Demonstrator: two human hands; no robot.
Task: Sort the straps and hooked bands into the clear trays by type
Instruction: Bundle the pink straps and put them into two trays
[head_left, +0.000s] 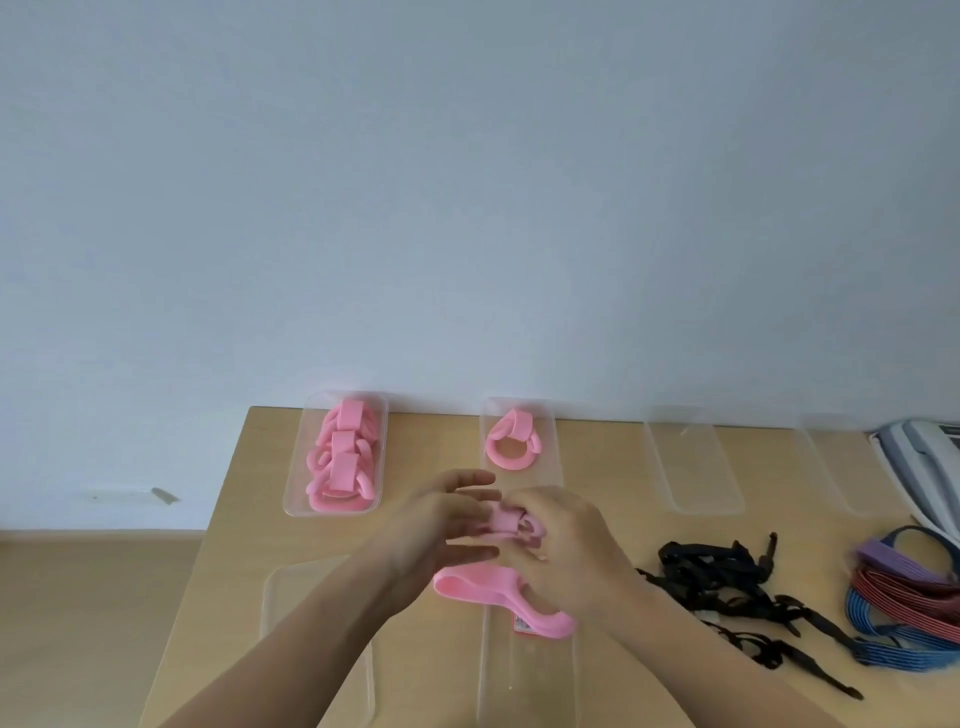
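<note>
Nearest me two clear trays lie end-on at the table's (218, 613) front: the near left tray (291, 639) looks bare, and the near middle tray (524, 670) carries a loose pink band (493, 590) lying across its far end with a small label under it. Just above that, my hands meet over the table: my right hand (576, 551) has its fingers closed on a small pink strap (511, 522), while my left hand (436, 525) has its fingers spread and straight, touching the strap's side rather than gripping it. To the right, still unsorted, sit a tangle of black straps (737, 587) and, at the right edge, a heap of blue, red and purple bands (904, 597). Farther back along the wall is the row of trays: the far left tray (296, 499) is well filled with pink straps, the next tray (548, 478) holds one pink ring piece, and the two trays to its right (696, 467) (841, 462) look empty. I judge the pink sorting nearly done, the black and coloured piles untouched.
</note>
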